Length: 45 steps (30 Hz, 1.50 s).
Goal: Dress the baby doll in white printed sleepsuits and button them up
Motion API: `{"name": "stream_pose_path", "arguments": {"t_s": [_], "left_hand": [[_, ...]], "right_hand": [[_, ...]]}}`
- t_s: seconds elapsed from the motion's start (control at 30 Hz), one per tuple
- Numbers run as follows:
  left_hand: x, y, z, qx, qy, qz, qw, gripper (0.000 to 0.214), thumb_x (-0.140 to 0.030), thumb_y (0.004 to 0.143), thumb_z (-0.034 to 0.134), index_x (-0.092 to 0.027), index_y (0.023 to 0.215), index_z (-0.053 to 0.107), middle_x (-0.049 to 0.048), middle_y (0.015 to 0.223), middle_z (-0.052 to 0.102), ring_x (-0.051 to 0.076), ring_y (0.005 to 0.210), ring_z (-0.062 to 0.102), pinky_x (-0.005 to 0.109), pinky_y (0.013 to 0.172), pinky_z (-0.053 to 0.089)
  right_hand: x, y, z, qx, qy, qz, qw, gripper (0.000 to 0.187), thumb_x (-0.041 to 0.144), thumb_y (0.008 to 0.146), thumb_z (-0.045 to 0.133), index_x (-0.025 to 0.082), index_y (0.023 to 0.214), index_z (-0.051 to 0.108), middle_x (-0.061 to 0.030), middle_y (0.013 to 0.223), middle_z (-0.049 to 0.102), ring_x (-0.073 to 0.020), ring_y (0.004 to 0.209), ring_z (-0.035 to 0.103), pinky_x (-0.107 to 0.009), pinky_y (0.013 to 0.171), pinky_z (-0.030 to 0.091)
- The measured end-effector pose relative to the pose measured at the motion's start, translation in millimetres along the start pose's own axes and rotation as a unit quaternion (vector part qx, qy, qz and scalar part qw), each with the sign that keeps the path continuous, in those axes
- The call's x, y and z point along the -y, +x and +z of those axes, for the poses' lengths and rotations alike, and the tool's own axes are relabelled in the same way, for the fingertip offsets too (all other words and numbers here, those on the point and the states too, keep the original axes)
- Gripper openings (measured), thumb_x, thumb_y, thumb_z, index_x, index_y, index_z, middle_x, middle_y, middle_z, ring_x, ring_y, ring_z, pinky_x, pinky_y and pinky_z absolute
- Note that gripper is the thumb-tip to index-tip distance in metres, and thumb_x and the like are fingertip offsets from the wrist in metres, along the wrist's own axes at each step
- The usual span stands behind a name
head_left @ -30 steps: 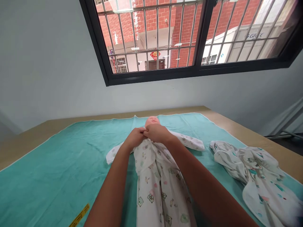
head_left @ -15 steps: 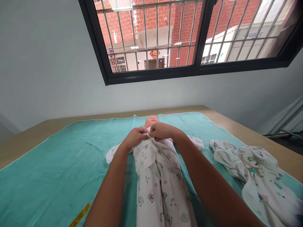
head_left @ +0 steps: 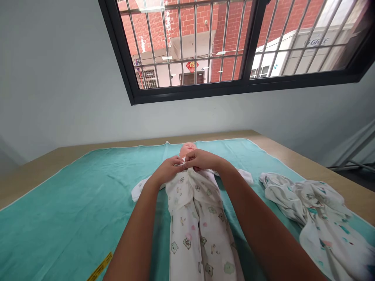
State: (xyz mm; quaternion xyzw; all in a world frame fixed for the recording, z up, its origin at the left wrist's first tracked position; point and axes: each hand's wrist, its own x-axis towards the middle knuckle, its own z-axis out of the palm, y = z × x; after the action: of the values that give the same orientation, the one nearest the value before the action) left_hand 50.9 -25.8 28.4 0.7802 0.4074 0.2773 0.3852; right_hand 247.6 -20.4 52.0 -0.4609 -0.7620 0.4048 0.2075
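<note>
A baby doll [head_left: 188, 148] lies on its back on a turquoise cloth [head_left: 96, 187], its head toward the window. It wears a white baby romper [head_left: 187, 230] printed with small bears; the sleeves stretch out to both sides. At the doll's neckline my left hand [head_left: 171, 168] pinches the romper's collar edge. My right hand [head_left: 200, 159] is closed on the collar right beside it, the two sets of fingertips touching. Whatever small fastening lies between the fingers is hidden.
To the right lies a crumpled white garment [head_left: 310, 203] with coloured prints. A yellow strip with dark print [head_left: 100, 267] rests at the lower left. The wooden table edge [head_left: 281, 154] borders the cloth, and a barred window [head_left: 187, 93] is in the wall behind.
My right hand's fingers have shifted slightly at the collar, coming closer to the left fingertips. The doll and the other things stay where they were.
</note>
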Motion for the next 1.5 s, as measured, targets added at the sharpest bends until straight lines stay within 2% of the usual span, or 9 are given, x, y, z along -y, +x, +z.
{"name": "stream_pose_path", "arguments": {"t_s": [0.13,0.23,0.33,0.6,0.77,1.03,1.23,1.37,1.5], "left_hand": [[-1.6,2.3,0.2,-0.005,0.027,0.009,1.000,0.021,-0.036,0.080,0.057,-0.022,0.082,0.073,0.0020,0.108,0.061,0.020,0.094,0.058,0.030,0.082,0.044],[-1.4,1.9,-0.1,-0.012,0.039,0.014,0.999,0.021,-0.037,0.079,0.058,-0.023,0.086,0.073,0.0015,0.106,0.062,0.020,0.092,0.059,0.031,0.082,0.044],[-1.5,0.4,-0.8,-0.004,0.025,0.028,0.999,0.022,-0.039,0.079,0.060,-0.022,0.084,0.073,0.0015,0.106,0.063,0.019,0.091,0.059,0.030,0.083,0.044],[-3.7,-2.3,-4.8,0.032,0.003,0.032,0.999,0.026,-0.045,0.078,0.061,-0.022,0.077,0.072,0.0025,0.110,0.061,0.019,0.089,0.059,0.030,0.079,0.045],[-2.2,-2.2,-4.3,0.024,-0.008,0.018,1.000,0.025,-0.044,0.078,0.062,-0.020,0.071,0.069,0.0028,0.108,0.061,0.018,0.087,0.057,0.030,0.075,0.044],[1.1,-0.8,2.2,0.007,-0.065,0.020,0.998,0.023,-0.041,0.078,0.064,-0.019,0.073,0.070,0.0030,0.109,0.059,0.015,0.083,0.056,0.028,0.073,0.043],[1.3,0.0,4.3,-0.038,-0.085,0.010,0.996,0.026,-0.044,0.075,0.068,-0.019,0.077,0.072,0.0046,0.108,0.062,0.019,0.090,0.058,0.029,0.078,0.045],[6.4,0.9,6.6,-0.028,-0.149,0.002,0.988,0.029,-0.046,0.076,0.067,-0.017,0.073,0.070,0.0051,0.113,0.060,0.018,0.093,0.057,0.029,0.080,0.045],[9.0,1.9,6.5,-0.019,-0.149,-0.005,0.989,0.032,-0.048,0.073,0.070,-0.016,0.070,0.069,0.0060,0.114,0.058,0.018,0.094,0.056,0.029,0.080,0.044]], "right_hand": [[-4.2,4.1,3.8,-0.020,0.034,-0.022,0.999,0.022,0.039,0.075,0.060,0.018,0.069,0.057,0.0033,0.058,0.049,-0.0101,0.055,0.044,-0.024,0.051,0.031],[-8.1,5.6,2.9,0.001,0.040,-0.035,0.999,0.025,0.042,0.077,0.060,0.018,0.071,0.056,0.0036,0.057,0.049,-0.0105,0.056,0.046,-0.024,0.052,0.033],[-13.1,5.4,-1.1,0.016,0.011,-0.048,0.999,0.028,0.045,0.079,0.060,0.018,0.076,0.057,0.0033,0.059,0.052,-0.0113,0.057,0.050,-0.024,0.054,0.035],[-14.6,4.1,-1.4,-0.005,-0.046,-0.064,0.997,0.025,0.044,0.081,0.058,0.019,0.080,0.060,0.0033,0.057,0.054,-0.0114,0.056,0.050,-0.024,0.054,0.035],[-17.0,5.2,1.3,-0.021,-0.041,-0.075,0.996,0.025,0.044,0.081,0.056,0.019,0.078,0.060,0.0036,0.057,0.053,-0.0110,0.055,0.049,-0.024,0.053,0.036],[-26.8,10.4,3.2,-0.046,0.001,-0.064,0.997,0.027,0.045,0.081,0.057,0.019,0.079,0.059,0.0045,0.054,0.051,-0.0106,0.050,0.049,-0.024,0.052,0.039],[-23.2,3.6,0.7,-0.043,0.012,-0.056,0.997,0.028,0.046,0.081,0.057,0.018,0.083,0.059,0.0037,0.057,0.052,-0.0113,0.053,0.051,-0.024,0.053,0.039],[-19.6,-0.9,-2.4,-0.028,0.011,-0.047,0.998,0.029,0.047,0.078,0.059,0.018,0.080,0.059,0.0030,0.059,0.052,-0.0116,0.055,0.051,-0.024,0.053,0.038],[-18.6,2.3,0.2,-0.037,-0.008,-0.025,0.999,0.020,0.039,0.074,0.061,0.020,0.076,0.056,0.0024,0.067,0.054,-0.0113,0.055,0.052,-0.024,0.052,0.039]]}}
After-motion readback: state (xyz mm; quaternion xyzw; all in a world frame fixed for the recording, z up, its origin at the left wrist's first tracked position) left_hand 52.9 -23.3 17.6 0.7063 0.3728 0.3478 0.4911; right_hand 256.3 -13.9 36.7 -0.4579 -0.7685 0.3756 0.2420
